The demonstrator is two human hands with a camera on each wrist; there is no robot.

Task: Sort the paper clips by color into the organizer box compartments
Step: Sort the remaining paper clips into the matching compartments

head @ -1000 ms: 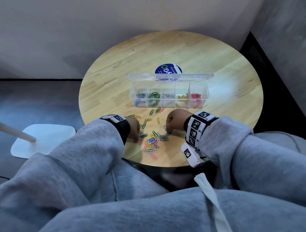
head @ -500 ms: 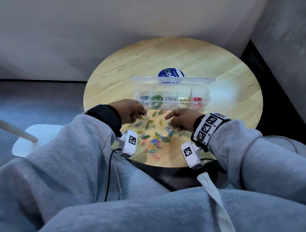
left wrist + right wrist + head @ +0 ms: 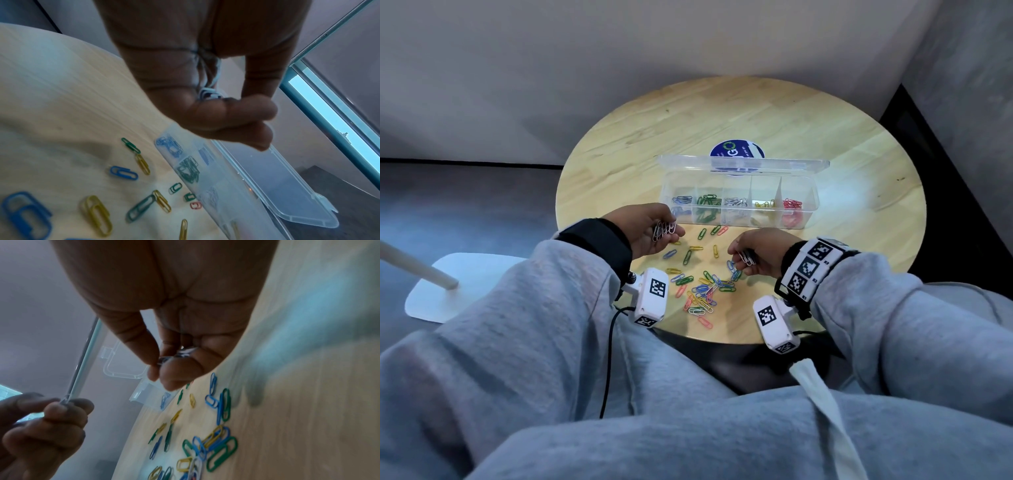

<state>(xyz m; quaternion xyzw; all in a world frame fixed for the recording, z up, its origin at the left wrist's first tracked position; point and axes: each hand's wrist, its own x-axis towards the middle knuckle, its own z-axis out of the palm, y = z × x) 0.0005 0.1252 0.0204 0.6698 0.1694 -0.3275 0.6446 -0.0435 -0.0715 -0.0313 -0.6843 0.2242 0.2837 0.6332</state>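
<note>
A clear organizer box stands open on the round wooden table, its lid tipped back. Its compartments hold, left to right, blue, green, white, yellow and red clips. My left hand hovers just in front of the box's left end, fingers curled round a bunch of white clips, which also show in the left wrist view. My right hand is raised over the table's near middle, pinching a few white clips between thumb and fingers. Loose mixed clips lie between both hands.
A round blue sticker lies behind the box. Scattered single clips sit between the pile and the box front. A white lamp base stands on the floor at left. Grey walls close in behind and to the right.
Both hands rose off the clip pile and turned palm inward. The left hand moved forward toward the box's left end with white clips; the right lifted with white clips too.
</note>
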